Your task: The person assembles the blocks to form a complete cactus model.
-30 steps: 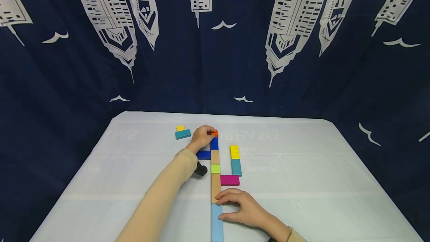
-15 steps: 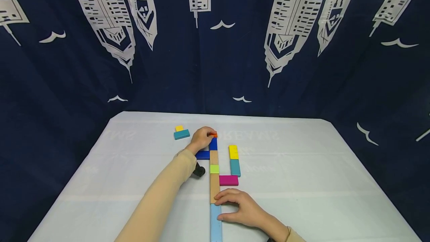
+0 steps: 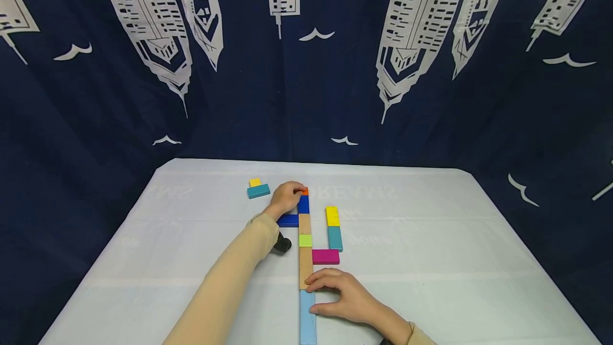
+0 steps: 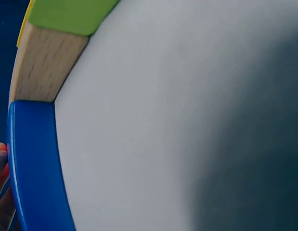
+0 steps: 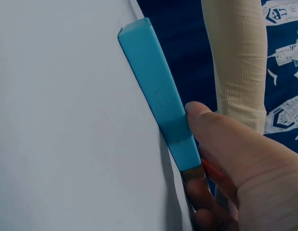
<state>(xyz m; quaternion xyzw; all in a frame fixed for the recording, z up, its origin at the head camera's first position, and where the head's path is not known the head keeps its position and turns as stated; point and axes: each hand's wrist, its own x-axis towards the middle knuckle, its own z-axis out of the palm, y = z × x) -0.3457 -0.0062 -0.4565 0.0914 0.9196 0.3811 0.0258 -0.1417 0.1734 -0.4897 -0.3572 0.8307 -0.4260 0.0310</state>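
Note:
A straight row of toy blocks runs up the table. At its far end my left hand (image 3: 286, 197) pinches a small orange block (image 3: 306, 191) against the end of a blue block (image 3: 303, 205). Below that come a wooden block (image 3: 304, 223), a lime green block (image 3: 305, 240), a longer wooden block (image 3: 305, 268) and a long light blue block (image 3: 307, 329). My right hand (image 3: 347, 297) rests at the joint of these last two, fingertips on top and thumb (image 5: 199, 113) along the light blue side. In the left wrist view only fingertips (image 4: 0, 156) show behind a blue block.
Another blue block (image 3: 288, 221) juts left from the row, and a magenta block (image 3: 325, 256) juts right. From it a teal block (image 3: 334, 238) and a yellow block (image 3: 332, 216) extend away. A teal block (image 3: 258, 191) and yellow block (image 3: 255, 182) lie far left.
The orange block has settled down against the end of the blue block, and my left hand has shifted slightly toward me with it. My right hand has stayed in place.

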